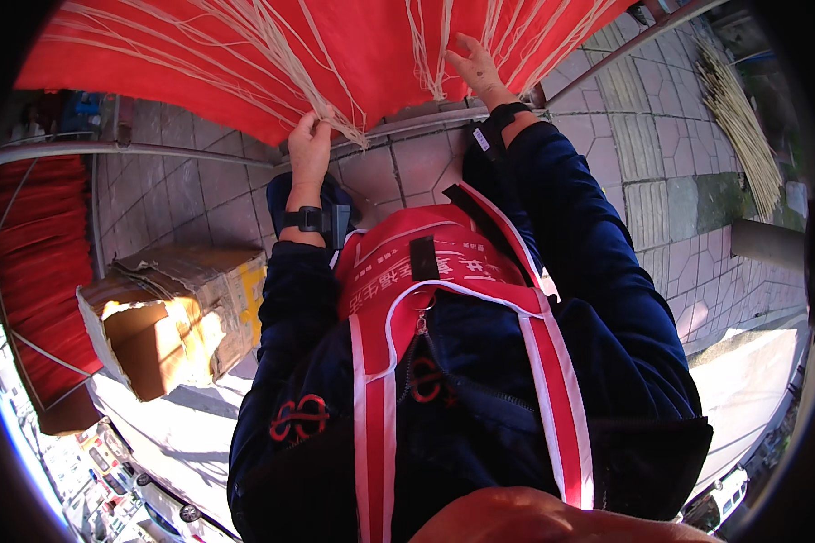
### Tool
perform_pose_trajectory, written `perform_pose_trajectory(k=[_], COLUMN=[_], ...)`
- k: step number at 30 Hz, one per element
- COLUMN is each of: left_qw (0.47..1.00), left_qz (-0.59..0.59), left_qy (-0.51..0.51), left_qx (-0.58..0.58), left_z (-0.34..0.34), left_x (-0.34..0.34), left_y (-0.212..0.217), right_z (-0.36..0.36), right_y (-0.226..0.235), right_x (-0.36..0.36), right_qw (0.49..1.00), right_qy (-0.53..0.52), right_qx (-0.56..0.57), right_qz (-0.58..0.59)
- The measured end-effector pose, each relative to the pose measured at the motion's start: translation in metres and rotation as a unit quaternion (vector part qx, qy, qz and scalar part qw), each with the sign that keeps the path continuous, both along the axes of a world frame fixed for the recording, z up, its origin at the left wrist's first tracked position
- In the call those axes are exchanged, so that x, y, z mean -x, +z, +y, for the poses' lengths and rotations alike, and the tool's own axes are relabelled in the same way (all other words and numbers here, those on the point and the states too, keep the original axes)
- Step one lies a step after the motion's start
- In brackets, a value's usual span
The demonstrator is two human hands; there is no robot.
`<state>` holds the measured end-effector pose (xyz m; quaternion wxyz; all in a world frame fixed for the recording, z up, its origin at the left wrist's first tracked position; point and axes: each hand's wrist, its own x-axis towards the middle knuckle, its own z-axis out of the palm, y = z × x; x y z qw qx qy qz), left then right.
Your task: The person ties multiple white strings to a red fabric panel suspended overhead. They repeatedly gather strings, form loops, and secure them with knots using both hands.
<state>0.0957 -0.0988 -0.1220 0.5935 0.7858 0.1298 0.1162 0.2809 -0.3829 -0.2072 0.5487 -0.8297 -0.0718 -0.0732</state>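
Note:
Long thin cream strands point(272, 54), like string or noodles, lie in loose bunches over a bright red cloth point(371, 54) ahead of me. My left hand point(309, 154) is closed at the near end of a thick bunch, with the thumb and fingers pinched together there. Loose ends hang just to the right of that hand, past the cloth's edge. Over the cloth's right part, my right hand point(477, 71) has its fingers stretched out and apart beside another bunch of strands point(433, 68). Whether its fingertips touch a strand, I cannot tell.
A metal rail point(190, 156) runs below the cloth's near edge. On the left stand an open, worn cardboard box point(167, 312) and a red-covered rack point(45, 262). Bundled pale sticks point(738, 127) lie on the paving at far right. I wear a red apron point(426, 249).

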Motion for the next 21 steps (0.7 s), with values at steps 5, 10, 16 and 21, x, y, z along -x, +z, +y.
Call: perform_pose_trajectory(k=[5, 10, 16, 21], left_qw=[1.0, 0.992, 0.989, 0.975], left_qz=[-0.014, -0.044, 0.131, 0.127], left_qy=[0.014, 0.114, -0.024, -0.181], left_qx=[-0.002, -0.017, 0.064, -0.022], left_z=[0.004, 0.005, -0.024, -0.064], left_x=[-0.006, -0.011, 0.005, 0.01], left_y=[-0.004, -0.025, -0.057, -0.066], right_z=[0.012, 0.004, -0.007, -0.007], right_y=[0.009, 0.005, 0.008, 0.018], right_x=[-0.017, 0.007, 0.065, 0.103], right_qw=[0.996, 0.985, 0.969, 0.914], right_qy=[0.031, 0.083, 0.148, 0.199], right_qx=[0.061, 0.106, -0.048, -0.165], right_qz=[0.062, 0.106, 0.192, 0.313])
